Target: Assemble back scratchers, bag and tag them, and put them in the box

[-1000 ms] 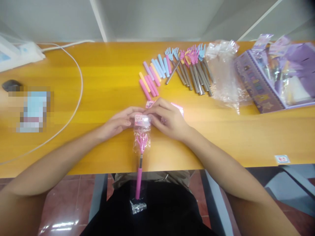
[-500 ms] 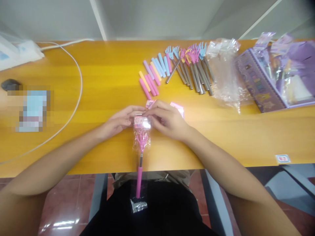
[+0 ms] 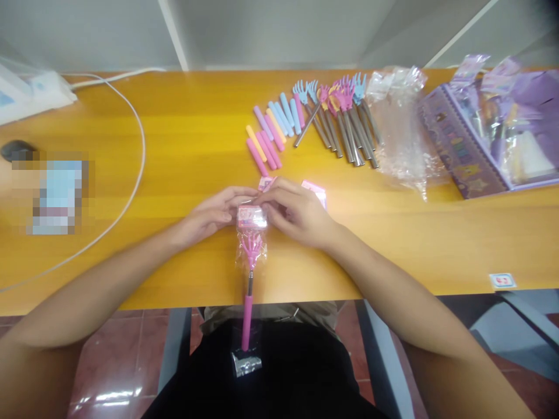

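A pink back scratcher point(image 3: 247, 314) in a clear plastic bag hangs partly over the table's front edge. At the bag's top end, a small pink printed card point(image 3: 252, 216) sits between my hands. My left hand point(image 3: 213, 212) is closed at the card's left side, fingertips partly hidden behind it. From the right, my right hand point(image 3: 297, 209) pinches the bag's top edge just above the card. Beyond my fingers lie a pink printed card point(image 3: 265, 184) and another pink card point(image 3: 315, 192), the second partly covered by my right hand.
Coloured handle tubes point(image 3: 274, 131) and several back scratchers point(image 3: 349, 122) lie at the back. Clear plastic bags point(image 3: 399, 128) and a purple box point(image 3: 469, 151) with bagged items stand on the right. A white cable point(image 3: 142, 139) curves across the left, near a phone point(image 3: 61, 195) and mouse point(image 3: 18, 151).
Both hands stay almost still at the top of the bag. The view has shifted only very slightly.
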Demonstrator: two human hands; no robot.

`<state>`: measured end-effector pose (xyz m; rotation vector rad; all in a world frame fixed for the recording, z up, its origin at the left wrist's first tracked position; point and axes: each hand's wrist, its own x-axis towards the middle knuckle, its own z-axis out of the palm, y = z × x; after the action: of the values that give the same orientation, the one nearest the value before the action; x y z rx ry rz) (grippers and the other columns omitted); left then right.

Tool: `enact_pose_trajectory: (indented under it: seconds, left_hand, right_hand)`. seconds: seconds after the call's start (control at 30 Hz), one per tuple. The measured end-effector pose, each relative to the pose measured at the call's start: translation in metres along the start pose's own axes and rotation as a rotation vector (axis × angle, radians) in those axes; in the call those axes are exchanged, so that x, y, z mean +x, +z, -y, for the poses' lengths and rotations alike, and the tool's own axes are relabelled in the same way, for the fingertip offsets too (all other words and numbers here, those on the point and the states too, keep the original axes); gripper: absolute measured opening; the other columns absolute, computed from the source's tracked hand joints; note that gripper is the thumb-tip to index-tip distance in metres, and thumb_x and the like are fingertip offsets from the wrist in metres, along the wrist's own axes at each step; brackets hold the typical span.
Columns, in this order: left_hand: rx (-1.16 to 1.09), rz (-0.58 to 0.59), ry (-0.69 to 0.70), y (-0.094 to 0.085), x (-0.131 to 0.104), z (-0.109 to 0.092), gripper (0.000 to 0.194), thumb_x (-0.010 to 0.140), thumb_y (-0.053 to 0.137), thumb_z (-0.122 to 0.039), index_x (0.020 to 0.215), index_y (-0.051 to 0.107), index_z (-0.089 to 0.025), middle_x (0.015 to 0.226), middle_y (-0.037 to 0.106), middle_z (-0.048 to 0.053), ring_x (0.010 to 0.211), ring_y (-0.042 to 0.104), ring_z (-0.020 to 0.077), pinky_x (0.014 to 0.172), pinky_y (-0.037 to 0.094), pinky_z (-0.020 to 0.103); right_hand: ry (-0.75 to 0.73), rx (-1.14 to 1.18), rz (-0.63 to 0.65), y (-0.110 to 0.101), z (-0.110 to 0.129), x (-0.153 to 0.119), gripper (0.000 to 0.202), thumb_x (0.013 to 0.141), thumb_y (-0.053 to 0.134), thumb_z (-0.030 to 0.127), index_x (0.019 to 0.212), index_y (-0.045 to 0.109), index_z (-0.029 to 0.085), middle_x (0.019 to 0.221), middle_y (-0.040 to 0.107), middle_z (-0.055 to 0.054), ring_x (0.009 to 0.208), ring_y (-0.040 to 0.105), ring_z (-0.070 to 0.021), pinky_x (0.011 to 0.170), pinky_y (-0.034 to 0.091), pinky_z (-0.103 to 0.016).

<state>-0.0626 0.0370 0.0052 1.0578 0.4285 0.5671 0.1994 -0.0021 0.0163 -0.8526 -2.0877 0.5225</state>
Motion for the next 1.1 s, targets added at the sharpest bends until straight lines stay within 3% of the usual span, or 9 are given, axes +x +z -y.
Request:
enact_pose_trajectory:
  seconds: [0.23,0.37,0.5,0.63,0.77,0.97,1.1]
  left_hand:
    - [0.0,0.0,-0.013,0.0,-0.001,-0.001,0.055,0.091,0.078,-0.031,0.145,0.071,-0.022,0.152,0.073,0.015,0.133,0.071,0.0342,0.107,0.056,0.044]
    - [0.01,0.013,0.006,0.002,0.0,-0.001,0.054,0.093,0.079,-0.032,0.145,0.07,-0.023,0.157,0.069,0.015,0.139,0.068,0.0342,0.11,0.056,0.044]
    - [0.032,0.017,-0.003,0.004,0.0,-0.003,0.056,0.092,0.084,-0.033,0.145,0.069,-0.025,0.162,0.065,0.016,0.141,0.068,0.0346,0.111,0.057,0.045]
    - [0.043,0.033,-0.012,0.004,-0.001,-0.005,0.058,0.091,0.088,-0.033,0.146,0.069,-0.026,0.164,0.064,0.016,0.141,0.069,0.0353,0.111,0.059,0.047]
    - [0.086,0.062,-0.004,0.005,-0.003,-0.006,0.058,0.095,0.085,-0.034,0.15,0.067,-0.029,0.164,0.064,0.016,0.146,0.066,0.037,0.114,0.059,0.051]
    - [0.128,0.049,0.029,0.012,-0.002,-0.008,0.06,0.096,0.088,-0.026,0.151,0.067,-0.031,0.159,0.067,0.016,0.149,0.064,0.0358,0.117,0.06,0.051]
    - [0.141,0.04,0.06,0.015,0.0,-0.003,0.061,0.092,0.091,-0.021,0.148,0.068,-0.03,0.157,0.067,0.016,0.149,0.064,0.034,0.117,0.062,0.049]
  right_hand:
    - [0.027,-0.05,-0.027,-0.001,-0.001,0.0,0.019,0.11,0.058,0.017,0.123,0.069,0.024,0.093,0.061,-0.001,0.078,0.059,-0.0164,0.074,0.049,-0.032]
    - [0.116,-0.109,-0.064,0.0,-0.004,-0.001,0.017,0.108,0.065,0.025,0.125,0.066,0.023,0.093,0.062,-0.002,0.079,0.059,-0.0173,0.073,0.049,-0.031]
    - [0.207,-0.062,-0.016,0.003,-0.007,-0.004,0.042,0.101,0.079,0.037,0.136,0.059,0.023,0.11,0.07,-0.004,0.076,0.062,-0.0149,0.07,0.051,-0.03]
    - [0.227,0.012,0.01,0.007,-0.007,-0.006,0.052,0.101,0.079,0.034,0.145,0.053,0.024,0.118,0.073,-0.005,0.07,0.063,-0.0117,0.069,0.054,-0.029]
    - [0.191,0.001,-0.009,0.008,-0.008,-0.006,0.048,0.102,0.077,0.026,0.145,0.055,0.025,0.114,0.073,-0.003,0.069,0.061,-0.0111,0.069,0.054,-0.028]
    - [0.056,-0.072,-0.069,0.007,-0.012,-0.003,0.022,0.102,0.077,0.022,0.12,0.066,0.023,0.103,0.07,-0.003,0.076,0.061,-0.0146,0.07,0.051,-0.029]
    - [0.052,-0.076,-0.057,0.006,-0.012,-0.003,0.019,0.101,0.077,0.021,0.117,0.066,0.023,0.104,0.07,-0.003,0.074,0.06,-0.014,0.068,0.051,-0.028]
